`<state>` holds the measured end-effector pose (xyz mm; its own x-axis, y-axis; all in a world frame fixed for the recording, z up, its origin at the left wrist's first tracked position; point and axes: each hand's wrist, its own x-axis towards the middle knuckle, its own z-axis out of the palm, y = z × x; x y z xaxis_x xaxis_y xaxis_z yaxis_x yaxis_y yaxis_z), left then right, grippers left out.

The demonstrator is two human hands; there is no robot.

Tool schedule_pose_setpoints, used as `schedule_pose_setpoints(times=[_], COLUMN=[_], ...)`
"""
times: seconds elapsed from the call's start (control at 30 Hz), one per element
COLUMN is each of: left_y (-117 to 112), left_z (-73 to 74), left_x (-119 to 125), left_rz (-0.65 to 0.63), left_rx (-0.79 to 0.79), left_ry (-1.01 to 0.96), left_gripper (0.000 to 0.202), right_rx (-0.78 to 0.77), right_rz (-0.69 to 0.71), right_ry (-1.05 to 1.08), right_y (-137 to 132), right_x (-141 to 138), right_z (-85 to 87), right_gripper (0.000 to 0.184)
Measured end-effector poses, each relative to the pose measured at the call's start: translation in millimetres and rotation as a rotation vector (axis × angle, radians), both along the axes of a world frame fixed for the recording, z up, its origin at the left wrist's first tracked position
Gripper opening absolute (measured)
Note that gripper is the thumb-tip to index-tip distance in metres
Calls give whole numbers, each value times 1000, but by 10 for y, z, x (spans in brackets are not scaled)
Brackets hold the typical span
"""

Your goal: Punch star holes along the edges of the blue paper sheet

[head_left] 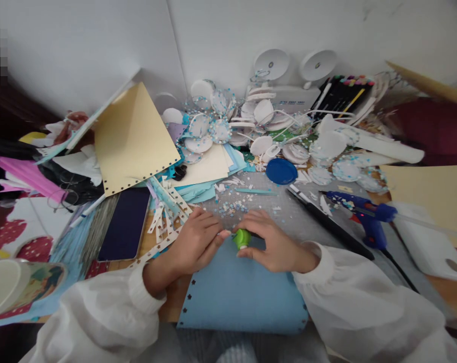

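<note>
My right hand (272, 242) is closed around a small green paper punch (242, 238), at the far edge of a light blue sheet of paper (247, 297). Flower-shaped holes run down the sheet's left side and show at its lower right corner. My left hand (200, 239) has its fingers curled at the sheet's far left corner, pinching the paper edge beside the punch; the grip itself is partly hidden. Small punched paper bits (232, 205) lie scattered just beyond both hands.
Punched cream strips (168, 214) and a dark phone (125, 224) lie to the left. A cream sheet (135, 141) leans behind them. On the right are a blue glue gun (366, 214), black scissors-like tool (330, 222) and blue lid (281, 171). White discs (264, 111) crowd the back.
</note>
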<state>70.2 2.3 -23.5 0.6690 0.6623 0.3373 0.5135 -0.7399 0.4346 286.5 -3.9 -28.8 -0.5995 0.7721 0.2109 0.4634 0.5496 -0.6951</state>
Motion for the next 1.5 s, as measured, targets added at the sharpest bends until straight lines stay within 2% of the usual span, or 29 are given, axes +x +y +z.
schedule_pose_setpoints(times=[0.17, 0.3, 0.37, 0.53, 0.77, 1.07, 1.17, 1.27, 1.5], left_y=[-4, -2, -15, -58, -70, -44, -33, -29, -20], left_z=[40, 23, 5, 3, 5, -10, -56, -98, -54], left_x=[17, 40, 46, 50, 40, 50, 37, 23, 19], left_rz=[-15, -13, -13, -55, -94, -32, 14, 62, 113], left_rx=[-80, -172, -193, -167, -124, -186, -141, -56, 53], left_ry=[-49, -10, 33, 77, 103, 9, -14, -13, -60], left_gripper=[28, 48, 48, 38, 36, 32, 23, 28, 32], right_rx=[47, 53, 60, 102, 138, 125, 123, 118, 75], right_rz=[13, 34, 31, 33, 14, 25, 42, 42, 19], right_ry=[-27, -31, -45, -80, -39, -16, -15, -15, -71], right_y=[-14, -29, -33, -32, -54, 5, 15, 24, 63], right_x=[-30, -59, -70, -90, -119, -62, -50, -29, 33], right_z=[3, -9, -23, -63, -75, -73, -66, -55, -36], right_gripper=[17, 14, 15, 15, 17, 14, 19, 28, 26])
